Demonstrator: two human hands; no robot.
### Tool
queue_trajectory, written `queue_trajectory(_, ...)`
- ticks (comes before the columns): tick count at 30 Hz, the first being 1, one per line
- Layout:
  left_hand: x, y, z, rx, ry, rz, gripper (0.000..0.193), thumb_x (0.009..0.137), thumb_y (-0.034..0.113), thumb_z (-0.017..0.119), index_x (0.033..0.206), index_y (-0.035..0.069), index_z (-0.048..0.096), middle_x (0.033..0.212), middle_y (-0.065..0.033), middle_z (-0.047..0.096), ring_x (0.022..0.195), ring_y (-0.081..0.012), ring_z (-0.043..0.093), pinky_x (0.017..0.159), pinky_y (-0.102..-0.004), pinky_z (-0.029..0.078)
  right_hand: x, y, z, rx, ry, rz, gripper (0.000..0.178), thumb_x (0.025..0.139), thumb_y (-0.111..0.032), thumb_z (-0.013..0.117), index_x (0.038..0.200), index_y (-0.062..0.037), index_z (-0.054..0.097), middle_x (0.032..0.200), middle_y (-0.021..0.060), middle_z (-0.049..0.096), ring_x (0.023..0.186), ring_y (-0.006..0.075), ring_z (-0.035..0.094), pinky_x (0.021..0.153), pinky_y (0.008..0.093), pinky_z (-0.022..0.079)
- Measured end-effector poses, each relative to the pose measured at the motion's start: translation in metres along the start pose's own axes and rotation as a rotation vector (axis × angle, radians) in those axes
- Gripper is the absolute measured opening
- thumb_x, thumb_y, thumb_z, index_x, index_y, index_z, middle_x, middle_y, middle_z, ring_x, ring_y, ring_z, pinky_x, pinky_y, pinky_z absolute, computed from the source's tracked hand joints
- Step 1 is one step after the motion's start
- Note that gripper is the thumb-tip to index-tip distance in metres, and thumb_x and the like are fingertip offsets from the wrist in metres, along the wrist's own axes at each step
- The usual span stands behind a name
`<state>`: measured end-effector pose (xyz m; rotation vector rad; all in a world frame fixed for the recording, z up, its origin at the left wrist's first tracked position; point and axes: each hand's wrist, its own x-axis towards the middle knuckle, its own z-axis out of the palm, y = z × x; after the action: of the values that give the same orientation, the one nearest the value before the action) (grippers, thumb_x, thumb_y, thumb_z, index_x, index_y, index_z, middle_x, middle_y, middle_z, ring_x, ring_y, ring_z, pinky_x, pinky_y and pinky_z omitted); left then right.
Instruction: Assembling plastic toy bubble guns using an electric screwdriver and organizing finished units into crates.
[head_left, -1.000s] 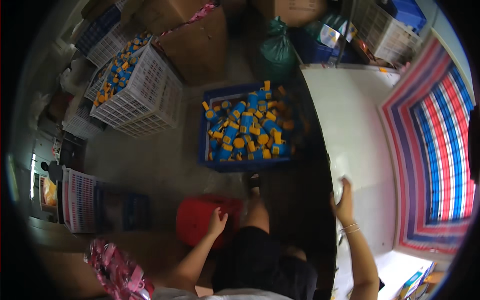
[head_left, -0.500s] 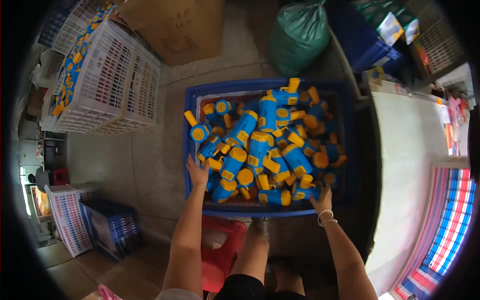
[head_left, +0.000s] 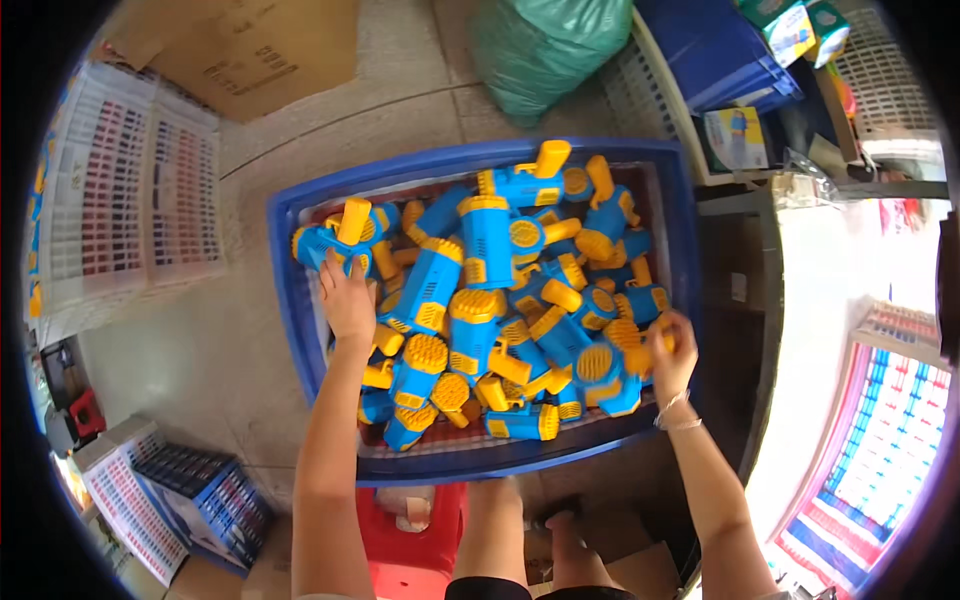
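Note:
A blue tray (head_left: pixel 285 300) with a raised rim holds a heap of blue-and-yellow toy bubble guns (head_left: pixel 487 245). At the tray's left side, my left hand (head_left: pixel 347 300) has its fingers over the blue body of one toy bubble gun (head_left: pixel 325 243), whose yellow handle points up. My right hand (head_left: pixel 674 352) is closed around the yellow handle of another toy at the right side of the heap. That toy is smeared by motion, and its outline blends with those beside it.
A green plastic bag (head_left: pixel 545 55) and a cardboard box (head_left: pixel 240 60) stand beyond the tray. White crates (head_left: pixel 130 190) are at left, with a blue folded crate (head_left: pixel 200 500) below. A pale tabletop (head_left: pixel 820 350) lies at right. Under the tray's near edge is a red stool (head_left: pixel 412 545).
The view has shifted, and the tray appears farther left. My left hand has moved up onto a toy, which has turned. My right hand has moved up from the near edge and grasped a handle.

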<state>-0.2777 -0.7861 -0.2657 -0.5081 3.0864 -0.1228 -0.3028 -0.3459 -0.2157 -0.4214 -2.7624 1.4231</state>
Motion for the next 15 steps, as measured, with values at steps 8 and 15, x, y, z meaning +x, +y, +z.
queue_trajectory(8,0.02,0.082,0.021,-0.388,-0.54,-0.048,0.094,0.066,0.041,0.069,0.136,0.009,0.016,0.112,-0.0244,0.05,0.096,-0.0405,0.053,0.079,-0.0452,0.046,0.152,0.02,0.062,-0.642,0.0,-0.121,0.078,0.073,-0.035,0.069,0.132,-0.0051,0.029,0.134,0.0231,0.027,0.124,0.0365,0.027,0.102,0.0401,0.026)
queue_trajectory(15,0.006,-0.014,0.01,-0.785,-0.154,-0.482,0.087,0.071,0.034,0.07,0.135,0.005,0.02,0.113,-0.0213,0.051,0.102,-0.0322,0.053,0.084,-0.0362,0.045,0.129,-0.023,0.155,-0.829,-0.308,-0.025,0.086,0.072,-0.032,0.07,0.137,-0.0063,0.019,0.143,0.0174,0.012,0.13,0.0373,0.016,0.105,0.0396,0.025)
